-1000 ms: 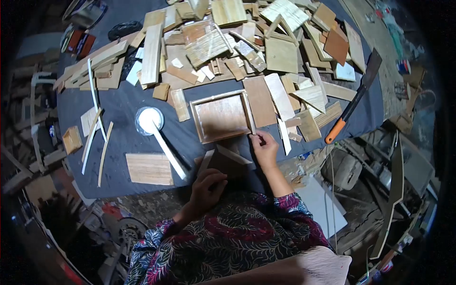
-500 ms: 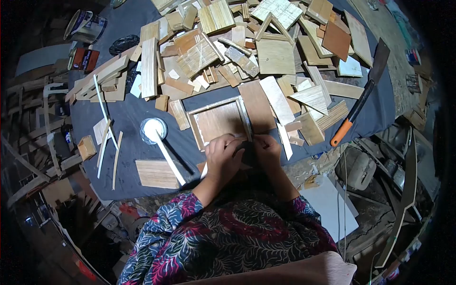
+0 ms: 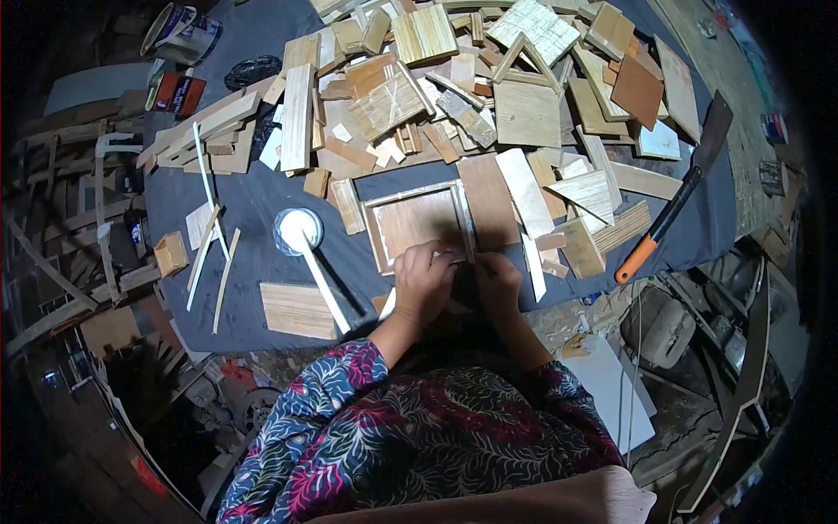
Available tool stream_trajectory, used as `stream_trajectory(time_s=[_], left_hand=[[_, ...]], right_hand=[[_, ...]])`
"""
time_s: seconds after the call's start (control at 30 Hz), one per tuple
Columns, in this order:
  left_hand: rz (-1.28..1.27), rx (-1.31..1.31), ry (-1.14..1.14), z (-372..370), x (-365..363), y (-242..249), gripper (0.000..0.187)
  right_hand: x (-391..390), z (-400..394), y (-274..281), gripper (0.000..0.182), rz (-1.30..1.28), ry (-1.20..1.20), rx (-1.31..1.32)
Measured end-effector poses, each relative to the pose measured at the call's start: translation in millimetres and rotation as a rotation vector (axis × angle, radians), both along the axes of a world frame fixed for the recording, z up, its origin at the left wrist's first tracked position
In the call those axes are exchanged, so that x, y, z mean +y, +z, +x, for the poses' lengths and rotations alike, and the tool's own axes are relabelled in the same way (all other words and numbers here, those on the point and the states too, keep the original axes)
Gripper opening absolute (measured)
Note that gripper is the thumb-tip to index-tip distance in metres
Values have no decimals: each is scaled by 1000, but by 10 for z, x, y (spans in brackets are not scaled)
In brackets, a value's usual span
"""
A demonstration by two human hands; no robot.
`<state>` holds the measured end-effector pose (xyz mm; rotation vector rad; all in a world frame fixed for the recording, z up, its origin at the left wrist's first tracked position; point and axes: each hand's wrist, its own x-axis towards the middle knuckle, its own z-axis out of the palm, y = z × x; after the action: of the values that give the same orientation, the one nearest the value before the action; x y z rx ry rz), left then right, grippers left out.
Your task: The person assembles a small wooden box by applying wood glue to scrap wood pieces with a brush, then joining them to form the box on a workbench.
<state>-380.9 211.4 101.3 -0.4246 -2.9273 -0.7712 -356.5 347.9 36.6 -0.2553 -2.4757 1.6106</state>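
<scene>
A shallow wooden frame (image 3: 375,240) with a brown panel base lies in front of me, white smears along its inner edges. My left hand (image 3: 424,284) is closed at its near edge, fingers curled over the rim. Beside it, my right hand (image 3: 498,284) pinches at the near right corner. The fingertips are partly in shadow, so any small piece between them is hidden. To the left stands a round tub of white paste (image 3: 292,225), a long white stick (image 3: 325,291) leaning from it. A flat brown board (image 3: 487,199) touches the frame's right side.
Wood offcuts (image 3: 428,35) are heaped across the back of the dark-clothed table (image 3: 236,288). A handsaw with an orange handle (image 3: 637,258) lies at right. Thin strips (image 3: 226,279) and a flat wood block (image 3: 298,310) lie at left. A paint can (image 3: 183,35) stands far left.
The view has shifted, so the table things appear farther right and slightly lower. My left thumb has drawn in, and both hands remain at the frame's near right corner.
</scene>
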Motion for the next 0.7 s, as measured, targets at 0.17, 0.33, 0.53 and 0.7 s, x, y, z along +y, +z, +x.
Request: stream_trajectory(time_s=[0.17, 0.33, 0.53, 0.7], left_hand=[[28, 30, -5, -9, -6, -28, 15], [29, 18, -12, 12, -37, -95, 19], [58, 32, -32, 10, -50, -120, 19], [52, 14, -36, 12, -50, -102, 18]], right_hand=[[7, 4, -21, 8, 50, 20, 18], [11, -9, 19, 8, -17, 52, -21], [6, 8, -62, 7, -6, 32, 1], [5, 10, -54, 6, -17, 38, -48]])
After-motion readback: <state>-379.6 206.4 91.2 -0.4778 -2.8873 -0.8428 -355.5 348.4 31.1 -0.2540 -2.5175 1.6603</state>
